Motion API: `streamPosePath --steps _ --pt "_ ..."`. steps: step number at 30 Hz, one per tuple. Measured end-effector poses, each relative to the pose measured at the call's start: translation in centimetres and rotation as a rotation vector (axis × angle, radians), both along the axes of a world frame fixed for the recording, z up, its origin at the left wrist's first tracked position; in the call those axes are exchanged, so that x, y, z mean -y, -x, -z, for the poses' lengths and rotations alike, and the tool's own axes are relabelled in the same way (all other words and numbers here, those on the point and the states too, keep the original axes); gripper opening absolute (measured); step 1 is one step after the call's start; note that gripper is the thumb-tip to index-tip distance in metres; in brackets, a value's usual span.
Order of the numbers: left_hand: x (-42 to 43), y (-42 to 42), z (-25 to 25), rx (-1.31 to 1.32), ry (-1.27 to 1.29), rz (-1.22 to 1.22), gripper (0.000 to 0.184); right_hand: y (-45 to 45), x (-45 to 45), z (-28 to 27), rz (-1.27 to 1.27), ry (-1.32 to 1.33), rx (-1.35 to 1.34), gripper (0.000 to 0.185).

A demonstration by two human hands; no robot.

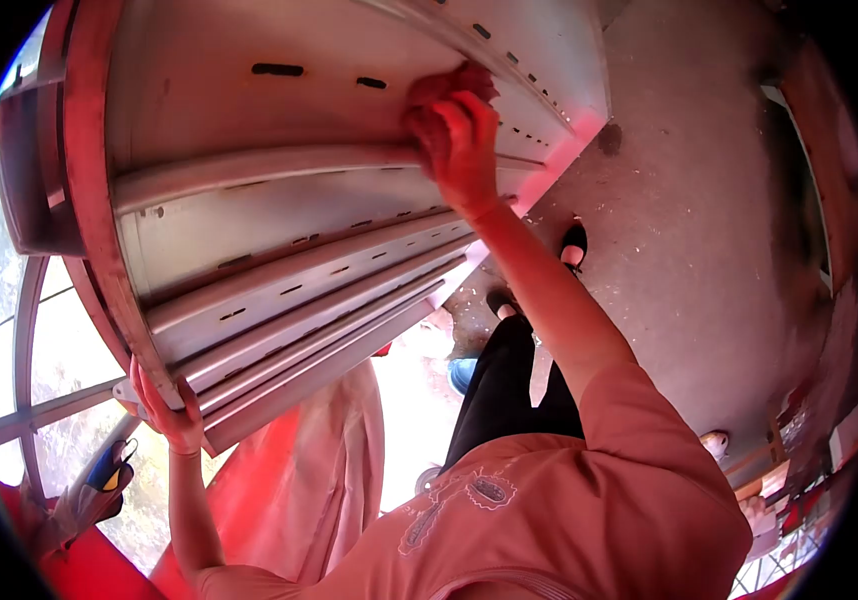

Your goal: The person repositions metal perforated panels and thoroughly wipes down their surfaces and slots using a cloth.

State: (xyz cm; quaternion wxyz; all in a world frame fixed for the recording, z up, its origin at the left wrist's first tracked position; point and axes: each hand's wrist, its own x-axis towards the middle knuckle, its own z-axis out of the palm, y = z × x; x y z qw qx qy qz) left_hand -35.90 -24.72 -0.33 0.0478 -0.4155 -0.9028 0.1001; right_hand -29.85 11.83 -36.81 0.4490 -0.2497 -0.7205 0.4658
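Observation:
A large pale metal panel (pixel 209 110) with raised ribs and rows of dark slots fills the upper left of the head view, tilted. My right hand (pixel 461 150) presses a crumpled dark red cloth (pixel 427 100) against the panel's surface, near its far end. Lower left, my left hand (pixel 167 408) grips the panel's near lower corner, its fingers wrapped round the edge.
A dark box-like part (pixel 37 165) sits on the frame at the left, by a window (pixel 69 330). Red fabric (pixel 299 470) hangs below the panel. A blue object (pixel 462 375) stands near my feet on the grey floor (pixel 679 250). Various objects lie at the right.

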Motion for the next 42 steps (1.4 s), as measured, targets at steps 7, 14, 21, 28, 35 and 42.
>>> streamPosePath --steps 7,14,21,28,35,42 --pt "-3.8 -0.2 0.2 0.066 -0.069 -0.012 0.062 -6.8 3.4 -0.9 -0.143 1.342 -0.126 0.036" --pt "-4.6 -0.2 0.0 0.065 -0.123 0.056 0.065 2.3 11.5 -17.5 -0.279 -0.071 -0.246 0.051" --pt "-4.0 0.1 0.3 0.105 -0.21 0.105 0.067 -4.2 14.3 -1.1 -0.128 -0.042 0.183 0.042" --pt "-3.7 0.0 0.3 0.13 -0.235 0.076 0.067 -2.7 13.6 -11.7 -0.466 0.178 -0.033 0.039" --pt "-3.4 0.0 0.5 0.099 -0.231 0.056 0.067 -7.1 10.3 2.3 -0.549 0.357 0.629 0.034" --pt "-3.2 -0.4 0.5 0.123 -0.22 0.047 0.069 -5.7 12.5 -1.3 -0.406 0.483 0.372 0.03"
